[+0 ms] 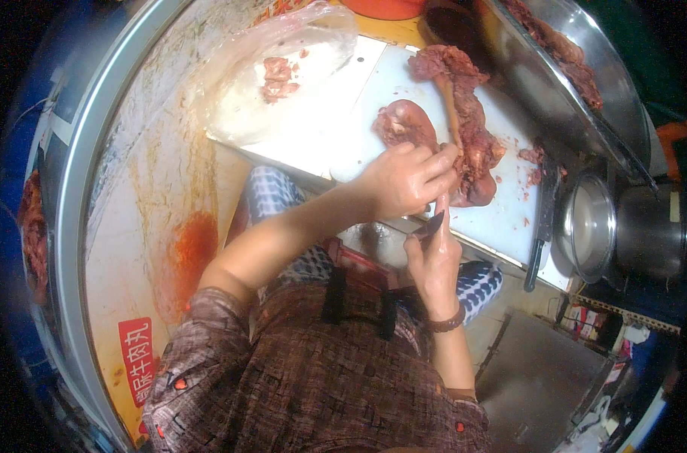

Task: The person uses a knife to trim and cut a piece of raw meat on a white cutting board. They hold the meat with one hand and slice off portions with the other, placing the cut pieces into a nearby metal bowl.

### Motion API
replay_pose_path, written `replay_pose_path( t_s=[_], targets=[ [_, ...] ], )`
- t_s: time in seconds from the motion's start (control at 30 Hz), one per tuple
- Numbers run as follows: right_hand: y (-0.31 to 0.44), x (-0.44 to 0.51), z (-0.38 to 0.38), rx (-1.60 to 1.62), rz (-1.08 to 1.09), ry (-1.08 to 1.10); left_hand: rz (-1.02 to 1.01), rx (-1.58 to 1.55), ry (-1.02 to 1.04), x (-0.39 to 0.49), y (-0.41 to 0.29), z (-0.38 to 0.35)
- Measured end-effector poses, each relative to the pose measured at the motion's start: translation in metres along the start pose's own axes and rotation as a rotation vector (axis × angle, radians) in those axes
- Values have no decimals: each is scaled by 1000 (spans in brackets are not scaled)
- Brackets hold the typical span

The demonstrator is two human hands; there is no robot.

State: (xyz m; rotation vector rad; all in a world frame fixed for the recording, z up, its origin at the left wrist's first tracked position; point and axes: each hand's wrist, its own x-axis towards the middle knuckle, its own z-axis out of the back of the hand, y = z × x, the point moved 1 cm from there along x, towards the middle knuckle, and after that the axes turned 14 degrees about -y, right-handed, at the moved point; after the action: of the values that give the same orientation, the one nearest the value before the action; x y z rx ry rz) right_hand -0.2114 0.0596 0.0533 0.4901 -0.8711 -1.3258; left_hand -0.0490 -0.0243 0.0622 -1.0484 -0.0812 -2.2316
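Note:
On the white cutting board (pixel 397 73) lies a long piece of dark red meat (pixel 473 130) with a pale yellowish strip (pixel 448 105) along its left side. My left hand (pixel 414 178) pinches the lower end of that strip. Just below it, my right hand (pixel 438 255) holds a small dark pointed blade (pixel 428 225); its index finger reaches up to the left hand's fingers. The blade's handle is hidden in the palm. A smooth rounded piece of meat (pixel 406 122) rests behind my left hand, partly covered by it.
Meat scraps (pixel 278 79) lie on a clear plastic bag (pixel 224 107) at the left. A black-handled knife (pixel 538 243) lies along the board's right edge, near a steel bowl (pixel 589 226) and a dark pot (pixel 649 232). Behind them, a large steel basin (pixel 615 56) holds more meat.

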Motion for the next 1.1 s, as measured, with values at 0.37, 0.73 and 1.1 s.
replay_pose_path(
  t_s=[0.37,0.73,1.1],
  targets=[
    [13,22,3,29,74,38,224,-207,-227,10,30,2],
    [21,44,-2,15,85,42,351,-320,-243,3,29,-2],
    [16,61,23,778,-401,-197,337,-358,-179,5,26,-1]
  ],
)
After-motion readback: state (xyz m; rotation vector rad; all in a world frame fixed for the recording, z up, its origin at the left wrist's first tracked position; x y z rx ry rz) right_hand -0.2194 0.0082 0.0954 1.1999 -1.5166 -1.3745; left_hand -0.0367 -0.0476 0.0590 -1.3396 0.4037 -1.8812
